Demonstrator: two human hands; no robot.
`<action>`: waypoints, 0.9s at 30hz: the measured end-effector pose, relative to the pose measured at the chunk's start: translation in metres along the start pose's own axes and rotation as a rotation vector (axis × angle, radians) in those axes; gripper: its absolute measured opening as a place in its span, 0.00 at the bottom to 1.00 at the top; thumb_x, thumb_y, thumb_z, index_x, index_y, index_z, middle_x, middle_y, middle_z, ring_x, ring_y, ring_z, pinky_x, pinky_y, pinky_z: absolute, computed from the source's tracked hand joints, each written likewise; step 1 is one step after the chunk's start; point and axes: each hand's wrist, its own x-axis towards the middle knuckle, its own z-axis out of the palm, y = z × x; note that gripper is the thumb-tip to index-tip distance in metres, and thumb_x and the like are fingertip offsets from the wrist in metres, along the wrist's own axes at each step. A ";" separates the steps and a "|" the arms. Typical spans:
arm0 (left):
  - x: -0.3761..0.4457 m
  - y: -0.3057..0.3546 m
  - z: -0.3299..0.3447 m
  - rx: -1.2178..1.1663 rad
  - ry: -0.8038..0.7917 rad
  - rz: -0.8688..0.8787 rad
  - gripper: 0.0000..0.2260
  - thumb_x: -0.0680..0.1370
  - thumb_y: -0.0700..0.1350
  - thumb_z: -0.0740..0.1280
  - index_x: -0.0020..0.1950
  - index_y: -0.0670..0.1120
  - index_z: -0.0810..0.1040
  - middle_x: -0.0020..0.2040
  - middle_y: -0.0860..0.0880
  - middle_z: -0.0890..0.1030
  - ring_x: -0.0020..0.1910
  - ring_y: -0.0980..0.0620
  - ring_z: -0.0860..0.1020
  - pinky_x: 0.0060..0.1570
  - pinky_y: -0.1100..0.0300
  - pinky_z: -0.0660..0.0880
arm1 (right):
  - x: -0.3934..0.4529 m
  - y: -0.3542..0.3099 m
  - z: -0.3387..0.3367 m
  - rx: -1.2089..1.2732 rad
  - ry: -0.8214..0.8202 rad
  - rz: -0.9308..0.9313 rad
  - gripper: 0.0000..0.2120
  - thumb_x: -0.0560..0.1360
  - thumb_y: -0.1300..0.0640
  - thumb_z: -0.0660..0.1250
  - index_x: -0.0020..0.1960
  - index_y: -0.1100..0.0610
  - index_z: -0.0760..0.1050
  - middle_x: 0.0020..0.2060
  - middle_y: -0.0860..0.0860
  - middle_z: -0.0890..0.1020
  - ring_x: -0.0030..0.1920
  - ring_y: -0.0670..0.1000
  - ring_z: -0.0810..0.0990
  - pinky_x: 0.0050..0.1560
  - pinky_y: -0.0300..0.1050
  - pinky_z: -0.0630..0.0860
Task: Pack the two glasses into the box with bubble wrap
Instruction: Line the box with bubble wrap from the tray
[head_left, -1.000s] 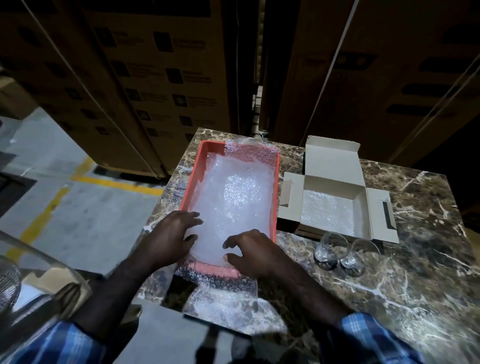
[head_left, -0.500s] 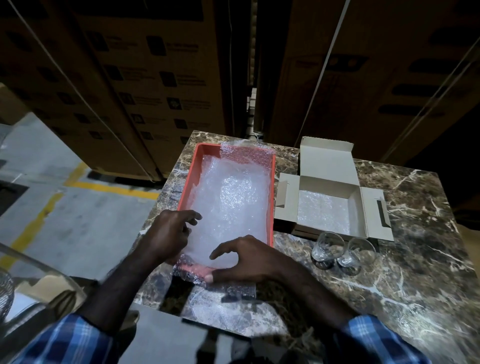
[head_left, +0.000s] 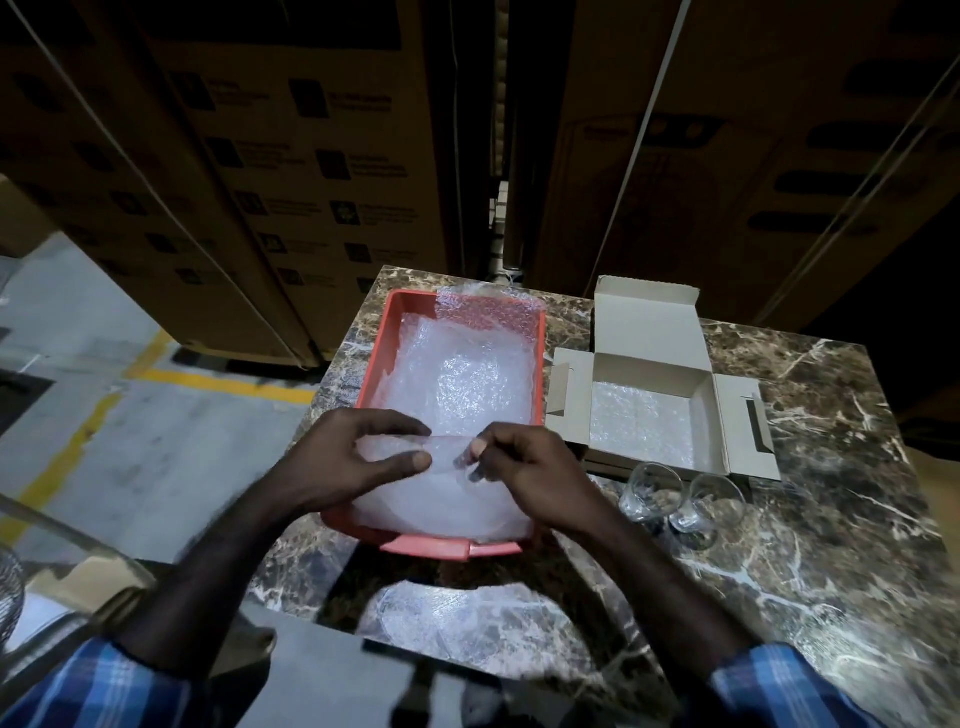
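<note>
A sheet of bubble wrap (head_left: 447, 493) is lifted at its near edge out of the red tray (head_left: 378, 347). My left hand (head_left: 358, 462) pinches the sheet's left part between thumb and fingers. My right hand (head_left: 524, 467) pinches its right part. More bubble wrap (head_left: 462, 384) fills the tray behind. An open white cardboard box (head_left: 649, 332), lined with bubble wrap, stands right of the tray. Two clear glasses, one on the left (head_left: 649, 491) and one on the right (head_left: 706, 512), stand on the marble table (head_left: 810, 545) in front of the box.
Another piece of bubble wrap (head_left: 467, 634) lies at the table's near edge. Tall stacked cartons (head_left: 291, 171) stand behind the table. To the left the grey floor carries a yellow line (head_left: 218, 382).
Both hands moved from pressing on the near end of the wrap to pinching a sheet and raising it. The wrap that hung over the tray's near rim has come up with them.
</note>
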 end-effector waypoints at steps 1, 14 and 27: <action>0.001 0.005 -0.001 0.034 0.002 0.018 0.25 0.63 0.71 0.73 0.54 0.58 0.84 0.54 0.65 0.83 0.55 0.70 0.78 0.54 0.76 0.70 | 0.003 -0.004 -0.004 -0.002 0.021 -0.022 0.11 0.82 0.57 0.63 0.46 0.58 0.82 0.45 0.50 0.86 0.43 0.48 0.85 0.55 0.54 0.79; 0.055 0.038 -0.015 0.095 0.338 0.131 0.12 0.74 0.35 0.74 0.55 0.47 0.86 0.51 0.52 0.86 0.47 0.64 0.81 0.46 0.73 0.74 | 0.022 -0.027 -0.080 -0.024 0.135 -0.051 0.04 0.79 0.63 0.67 0.48 0.59 0.80 0.43 0.51 0.86 0.42 0.48 0.84 0.45 0.45 0.80; 0.117 0.179 0.034 -0.330 0.404 0.470 0.16 0.75 0.35 0.73 0.48 0.57 0.83 0.44 0.64 0.85 0.48 0.60 0.83 0.48 0.65 0.77 | -0.032 -0.060 -0.216 0.142 0.589 -0.335 0.06 0.80 0.60 0.66 0.48 0.53 0.80 0.47 0.59 0.84 0.50 0.60 0.84 0.51 0.54 0.81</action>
